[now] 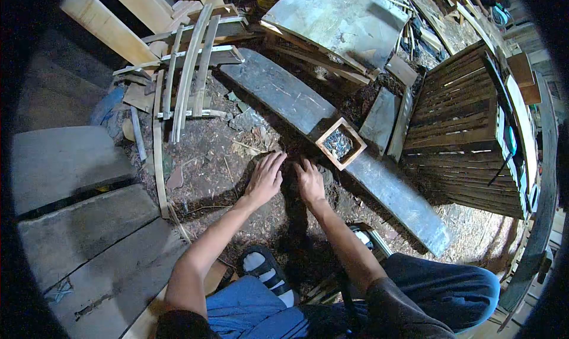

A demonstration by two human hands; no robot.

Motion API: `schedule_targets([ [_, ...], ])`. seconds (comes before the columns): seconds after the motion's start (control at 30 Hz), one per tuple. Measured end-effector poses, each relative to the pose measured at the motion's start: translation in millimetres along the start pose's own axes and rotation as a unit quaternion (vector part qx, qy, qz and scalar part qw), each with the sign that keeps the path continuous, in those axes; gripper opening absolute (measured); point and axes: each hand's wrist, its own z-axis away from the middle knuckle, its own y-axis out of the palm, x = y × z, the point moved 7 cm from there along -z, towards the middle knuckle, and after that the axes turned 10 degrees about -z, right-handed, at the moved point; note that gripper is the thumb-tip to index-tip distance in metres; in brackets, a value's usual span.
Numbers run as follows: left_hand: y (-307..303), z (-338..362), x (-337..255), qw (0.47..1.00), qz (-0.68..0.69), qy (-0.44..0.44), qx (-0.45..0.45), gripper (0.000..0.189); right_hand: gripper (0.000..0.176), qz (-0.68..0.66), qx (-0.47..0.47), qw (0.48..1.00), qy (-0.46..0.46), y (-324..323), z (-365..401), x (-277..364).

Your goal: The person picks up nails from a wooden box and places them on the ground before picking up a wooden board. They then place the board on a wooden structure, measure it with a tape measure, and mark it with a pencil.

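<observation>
On the dark plank sits a small square wooden box, full of tiny shiny bits, maybe nails. The box is near the right hand, up and to the side of its fingers. The right hand is open and let go, palm down, with its fingers a bit bent and apart. The left hand is open and let go too, with its fingers pointing at the right hand. The two hands are close but not touching. They are over the dirt ground; I cannot tell if the fingertips touch it.
</observation>
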Motion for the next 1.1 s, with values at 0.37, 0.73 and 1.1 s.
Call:
schedule_targets([
  [0.37, -28.3, -7.8, -18.8, 1.000, 0.003, 0.011, -0.003, 0.054, 0.048, -0.085, -0.023, 0.994, -0.058, -45.4, 33.3, 16.5],
  [0.73, -103.0, -30.3, -71.5, 0.987, -0.004, 0.055, 0.153, 0.098, 0.046, -0.121, -0.109, 0.981, -0.110, -123.6, 27.9, 63.6],
  [1.1, -76.7, -103.3, -122.5, 0.989, 0.063, 0.128, 0.046, 0.050, 0.045, -0.074, -0.201, 0.975, -0.053, -192.2, 10.3, 17.8],
])
